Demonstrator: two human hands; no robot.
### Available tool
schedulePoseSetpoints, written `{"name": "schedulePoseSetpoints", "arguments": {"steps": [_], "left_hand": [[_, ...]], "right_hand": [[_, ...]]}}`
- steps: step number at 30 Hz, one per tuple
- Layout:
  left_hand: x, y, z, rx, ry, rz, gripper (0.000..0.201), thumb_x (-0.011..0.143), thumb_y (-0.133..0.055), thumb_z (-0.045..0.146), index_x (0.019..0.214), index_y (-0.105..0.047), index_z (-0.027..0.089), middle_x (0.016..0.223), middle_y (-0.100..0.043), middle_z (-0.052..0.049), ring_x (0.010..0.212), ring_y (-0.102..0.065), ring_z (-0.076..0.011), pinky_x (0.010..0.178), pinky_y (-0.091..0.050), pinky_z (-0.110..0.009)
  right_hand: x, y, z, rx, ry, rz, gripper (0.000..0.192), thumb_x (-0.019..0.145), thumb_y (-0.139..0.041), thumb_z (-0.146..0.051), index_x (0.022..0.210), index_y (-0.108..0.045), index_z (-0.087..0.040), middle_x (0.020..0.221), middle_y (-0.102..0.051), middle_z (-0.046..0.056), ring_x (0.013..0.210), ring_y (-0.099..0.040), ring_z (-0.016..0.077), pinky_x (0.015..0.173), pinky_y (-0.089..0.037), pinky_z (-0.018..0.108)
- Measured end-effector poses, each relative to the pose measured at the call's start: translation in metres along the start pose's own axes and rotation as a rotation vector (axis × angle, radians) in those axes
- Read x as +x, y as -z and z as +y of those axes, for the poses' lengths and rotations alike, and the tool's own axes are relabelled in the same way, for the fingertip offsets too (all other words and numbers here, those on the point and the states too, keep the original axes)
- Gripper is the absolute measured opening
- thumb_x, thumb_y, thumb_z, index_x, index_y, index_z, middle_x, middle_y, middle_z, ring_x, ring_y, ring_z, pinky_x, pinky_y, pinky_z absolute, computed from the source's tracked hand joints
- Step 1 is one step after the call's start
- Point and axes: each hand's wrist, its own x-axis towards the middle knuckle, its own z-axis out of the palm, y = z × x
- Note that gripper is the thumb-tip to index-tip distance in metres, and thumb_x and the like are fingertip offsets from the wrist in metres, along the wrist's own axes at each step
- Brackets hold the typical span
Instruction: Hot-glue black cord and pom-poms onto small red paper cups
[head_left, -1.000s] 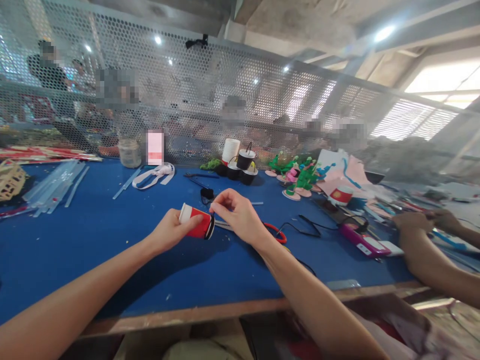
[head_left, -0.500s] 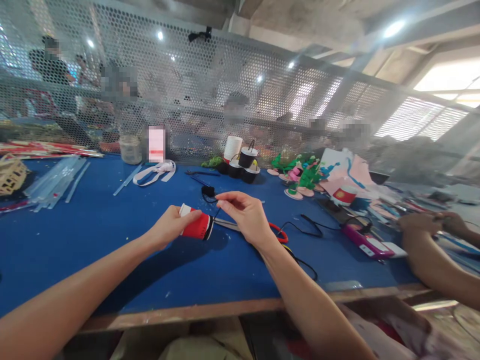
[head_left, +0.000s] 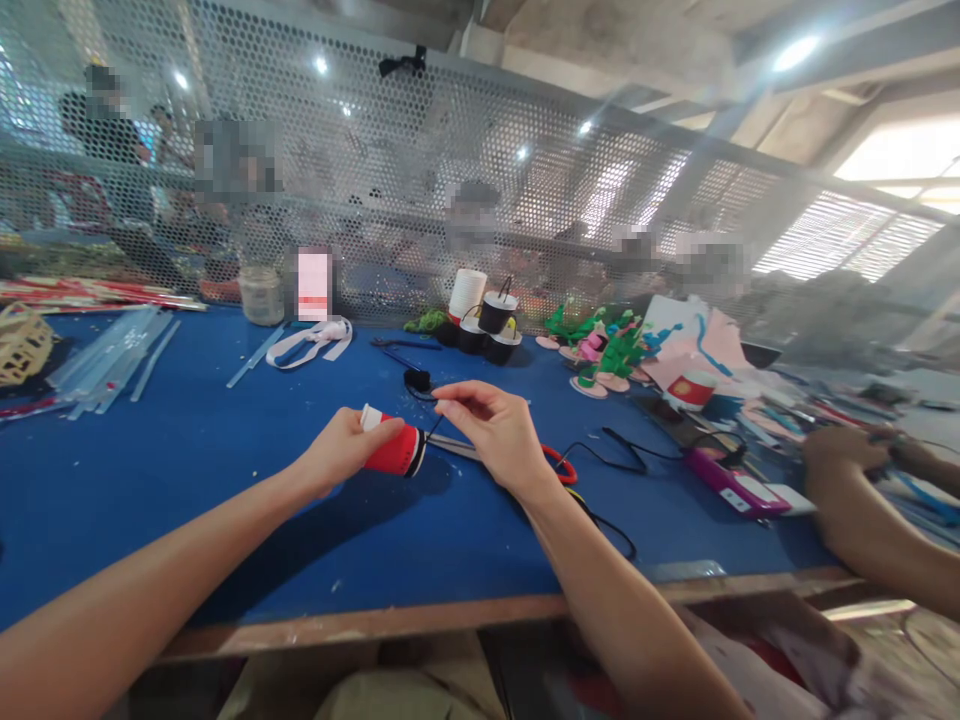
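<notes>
Holding centre of frame: left hand [head_left: 341, 452], grip wrapped round small red cup [head_left: 391, 450], cup lying sideways just above blue desk [head_left: 187, 470]. Right hand [head_left: 495, 432], thumb and forefinger pressed together pinching thin black cord [head_left: 429, 432] at cup's dark end. Scissors with red handles [head_left: 559, 462] on desk behind right hand. Black cups [head_left: 487, 330] upper centre by mesh screen [head_left: 375, 200]. Co-worker's hand [head_left: 836, 450] at right edge, near purple device [head_left: 731, 485].
</notes>
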Motion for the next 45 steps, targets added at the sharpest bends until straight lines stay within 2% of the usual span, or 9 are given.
{"name": "schedulePoseSetpoints", "arguments": {"steps": [7, 10, 15, 24, 35, 45], "left_hand": [[0.001, 0.0, -0.002, 0.082, -0.036, -0.007, 0.038, 0.061, -0.056, 0.049, 0.046, -0.045, 0.016, 0.042, -0.032, 0.007, 0.041, -0.025, -0.0059, 0.042, -0.016, -0.022], [0.0, 0.0, -0.001, 0.116, -0.054, -0.015, 0.039, 0.06, -0.056, 0.049, 0.044, -0.041, 0.017, 0.041, -0.03, 0.007, 0.041, -0.023, -0.0057, 0.041, -0.015, -0.022], [-0.005, -0.001, 0.004, 0.097, -0.124, -0.1, 0.039, 0.061, -0.055, 0.049, 0.044, -0.041, 0.016, 0.043, -0.032, 0.006, 0.043, -0.025, -0.0059, 0.042, -0.019, -0.021], [-0.007, 0.001, 0.002, 0.124, -0.183, -0.162, 0.038, 0.066, -0.05, 0.046, 0.045, -0.042, 0.016, 0.045, -0.03, 0.006, 0.045, -0.024, -0.0058, 0.042, -0.019, -0.021], [-0.011, 0.001, 0.003, 0.108, -0.228, -0.174, 0.035, 0.068, -0.051, 0.042, 0.045, -0.045, 0.016, 0.044, -0.035, 0.005, 0.043, -0.026, -0.006, 0.041, -0.021, -0.02], [-0.013, 0.001, 0.003, 0.13, -0.226, -0.147, 0.036, 0.067, -0.052, 0.041, 0.044, -0.042, 0.016, 0.042, -0.031, 0.006, 0.041, -0.023, -0.005, 0.038, -0.018, -0.019]], "right_hand": [[0.0, 0.0, 0.0, -0.009, 0.001, -0.007, 0.012, 0.07, -0.059, -0.025, 0.077, -0.066, -0.018, 0.077, -0.068, 0.003, 0.071, -0.061, 0.0142, 0.072, -0.048, 0.029], [0.002, 0.0, 0.001, -0.024, -0.018, 0.004, 0.012, 0.069, -0.06, -0.024, 0.076, -0.066, -0.017, 0.076, -0.068, 0.003, 0.071, -0.061, 0.0144, 0.071, -0.048, 0.029], [0.005, 0.0, 0.006, -0.042, -0.043, 0.013, 0.013, 0.068, -0.059, -0.024, 0.077, -0.066, -0.017, 0.076, -0.068, 0.004, 0.07, -0.061, 0.0148, 0.071, -0.048, 0.029], [0.006, -0.001, 0.01, -0.058, -0.062, -0.004, 0.014, 0.067, -0.06, -0.024, 0.076, -0.066, -0.017, 0.074, -0.068, 0.003, 0.068, -0.06, 0.0144, 0.07, -0.047, 0.028], [0.006, -0.004, 0.013, -0.054, -0.137, -0.047, 0.013, 0.067, -0.059, -0.024, 0.076, -0.066, -0.017, 0.072, -0.067, 0.004, 0.068, -0.062, 0.0154, 0.069, -0.047, 0.029], [0.004, -0.006, 0.01, -0.069, -0.183, -0.085, 0.013, 0.067, -0.059, -0.022, 0.076, -0.066, -0.016, 0.071, -0.067, 0.003, 0.067, -0.061, 0.0145, 0.066, -0.047, 0.027]]}}
